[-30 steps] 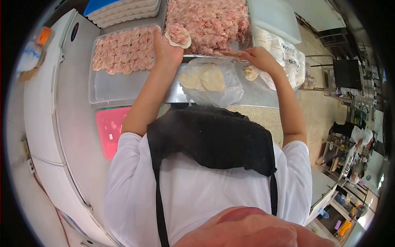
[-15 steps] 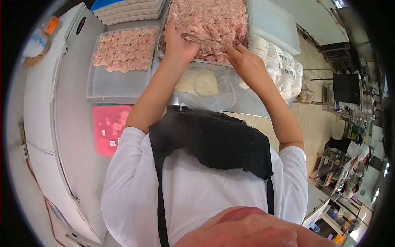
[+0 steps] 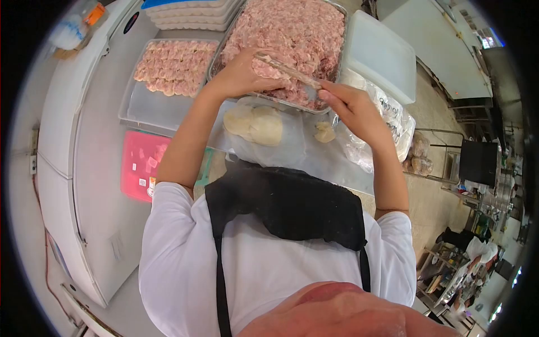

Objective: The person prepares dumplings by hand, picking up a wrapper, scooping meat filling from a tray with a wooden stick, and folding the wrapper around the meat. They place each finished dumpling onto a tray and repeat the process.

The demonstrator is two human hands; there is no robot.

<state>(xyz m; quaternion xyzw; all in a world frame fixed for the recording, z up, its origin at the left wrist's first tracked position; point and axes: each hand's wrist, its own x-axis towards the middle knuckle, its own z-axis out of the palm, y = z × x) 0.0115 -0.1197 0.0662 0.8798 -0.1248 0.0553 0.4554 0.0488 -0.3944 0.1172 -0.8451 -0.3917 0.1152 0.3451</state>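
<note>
A large clear tub (image 3: 210, 70) of pink ground meat (image 3: 286, 28) stands in front of me. My right hand (image 3: 355, 106) grips one end of a flat, meat-smeared spatula (image 3: 295, 72), which slants over the tub's near side. My left hand (image 3: 238, 74) curls at the near left rim, closed around a lump of ground meat beneath the spatula's tip. Whether a wrapper lies under that lump is hidden. Pale round dough wrappers (image 3: 264, 126) lie on plastic just in front of the tub. Below my right hand sits a small crumpled dough piece (image 3: 324, 132).
Left of the tub, a tray (image 3: 157, 106) holds rows of filled dumplings (image 3: 177, 64). Stacked white trays (image 3: 196, 17) stand behind it. A pink lid (image 3: 137, 163) lies nearer me. On the right are a translucent container (image 3: 382, 56) and plastic-wrapped packs (image 3: 384, 121). A white fridge (image 3: 56, 140) borders the left.
My view has shifted slightly. The spatula's tip now meets the lump in my left hand, and my right hand has drawn back to the right. The small dough piece shows more fully.
</note>
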